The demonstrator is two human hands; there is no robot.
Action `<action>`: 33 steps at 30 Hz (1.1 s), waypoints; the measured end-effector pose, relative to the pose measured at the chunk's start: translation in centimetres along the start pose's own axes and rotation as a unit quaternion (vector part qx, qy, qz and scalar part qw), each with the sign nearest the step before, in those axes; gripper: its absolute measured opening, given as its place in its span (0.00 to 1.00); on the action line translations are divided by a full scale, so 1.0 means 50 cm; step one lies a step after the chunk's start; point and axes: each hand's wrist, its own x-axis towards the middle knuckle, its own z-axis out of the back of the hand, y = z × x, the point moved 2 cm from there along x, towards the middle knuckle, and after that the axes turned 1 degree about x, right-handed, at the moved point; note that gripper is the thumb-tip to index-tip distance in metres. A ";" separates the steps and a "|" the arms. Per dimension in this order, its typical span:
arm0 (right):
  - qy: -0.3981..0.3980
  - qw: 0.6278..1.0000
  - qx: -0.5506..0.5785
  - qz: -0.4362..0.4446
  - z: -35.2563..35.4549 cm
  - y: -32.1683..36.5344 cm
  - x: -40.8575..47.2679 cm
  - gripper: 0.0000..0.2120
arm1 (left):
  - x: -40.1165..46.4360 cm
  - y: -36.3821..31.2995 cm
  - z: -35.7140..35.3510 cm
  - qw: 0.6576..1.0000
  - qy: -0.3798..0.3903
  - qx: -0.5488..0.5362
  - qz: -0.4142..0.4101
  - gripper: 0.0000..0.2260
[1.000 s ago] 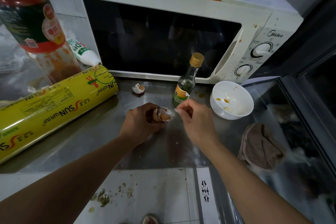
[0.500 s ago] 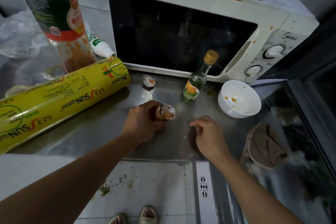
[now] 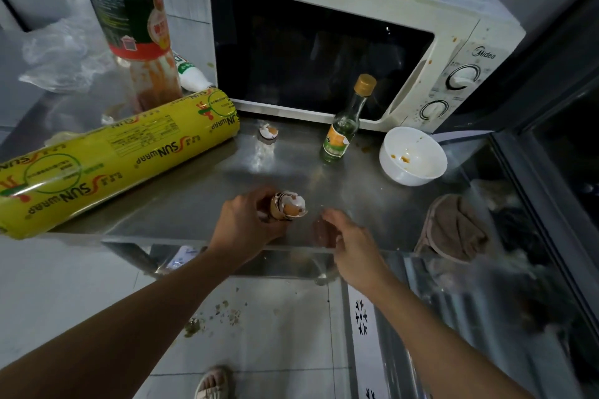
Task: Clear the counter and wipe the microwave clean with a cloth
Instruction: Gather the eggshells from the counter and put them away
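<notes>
My left hand (image 3: pixel 249 223) grips a stack of broken eggshells (image 3: pixel 289 206) near the counter's (image 3: pixel 181 204) front edge; my right hand (image 3: pixel 348 241) hovers beside it, fingers loosely curled, holding nothing; at one o'clock the white microwave (image 3: pixel 431 52) is splattered brown; the brown cloth (image 3: pixel 453 230) lies crumpled at three o'clock.

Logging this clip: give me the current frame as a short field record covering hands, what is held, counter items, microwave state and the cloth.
left hand: grips stacked broken brown eggshells just above the steel counter
right hand: fingers loosely curled at the counter's front edge, holding nothing visible
loose shell: small eggshell piece by the microwave door
other items: yellow cling-wrap roll, small glass bottle with gold cap, dirty white bowl
microwave: white microwave, door closed, brown splatters on top
cloth: brown cloth, untouched, on the right
</notes>
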 end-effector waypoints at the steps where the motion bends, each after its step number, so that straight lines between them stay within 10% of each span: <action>1: -0.004 1.000 0.005 -0.001 0.010 0.001 0.005 0.26 | -0.014 -0.001 0.003 1.000 -0.002 -0.003 0.000 0.19; 16: 0.093 0.989 -0.029 0.112 -0.006 -0.048 -0.043 0.28 | -0.200 0.019 -0.115 0.994 -0.062 0.005 0.085 0.21; 33: 0.030 0.978 -0.044 0.203 -0.051 -0.085 -0.066 0.32 | -0.146 0.073 -0.254 0.982 -0.107 -0.086 0.130 0.16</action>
